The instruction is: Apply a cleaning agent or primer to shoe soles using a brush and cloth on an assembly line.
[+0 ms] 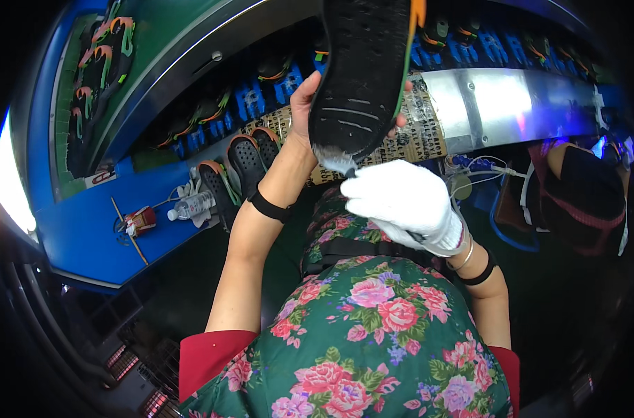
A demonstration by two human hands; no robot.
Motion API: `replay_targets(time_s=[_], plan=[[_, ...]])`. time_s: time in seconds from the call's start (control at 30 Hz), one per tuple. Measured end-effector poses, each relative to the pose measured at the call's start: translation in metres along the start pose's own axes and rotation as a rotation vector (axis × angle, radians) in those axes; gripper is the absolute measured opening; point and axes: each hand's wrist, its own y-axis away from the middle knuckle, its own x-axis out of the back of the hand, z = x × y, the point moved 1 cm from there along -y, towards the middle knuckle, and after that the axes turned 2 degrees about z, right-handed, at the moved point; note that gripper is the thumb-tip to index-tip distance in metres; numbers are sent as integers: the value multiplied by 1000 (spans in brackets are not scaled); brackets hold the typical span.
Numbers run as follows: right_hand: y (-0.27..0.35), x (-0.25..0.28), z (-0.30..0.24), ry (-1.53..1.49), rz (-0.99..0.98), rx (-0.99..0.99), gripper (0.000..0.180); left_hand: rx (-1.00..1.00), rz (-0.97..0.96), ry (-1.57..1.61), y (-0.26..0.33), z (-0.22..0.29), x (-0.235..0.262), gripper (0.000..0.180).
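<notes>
My left hand (303,108) is bare and closed around a black shoe (362,76). Its sole is turned toward me, and orange and green trim shows along the right side. Some of my left fingers curl round the far edge of the shoe. In a white knitted glove, my right hand (400,202) pinches a small brush (336,160) with pale bristles. The bristles touch the lower left edge of the sole. Most of the brush's handle is hidden by the glove.
A line of blue holders with dark shoes (271,70) runs behind a metal rail (494,104) partly covered in printed tape. Leftward, a blue table (87,240) bears a plastic bottle (191,206), a small red box (141,221) and black clogs (246,164). Cables (487,171) hang at right.
</notes>
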Motion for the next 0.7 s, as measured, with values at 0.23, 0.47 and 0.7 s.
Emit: replay_targets(time_s=[0.23,0.47,0.7], plan=[[-5,13,-1,35,118,-122,21,133,248,-229,21,12,12,93],[3,10,1,-50,-112,26,31,141,235,-120,16,25,14,65],[-12,10,1,-54,-91,21,34,144,39,77,11,33,-20,56]])
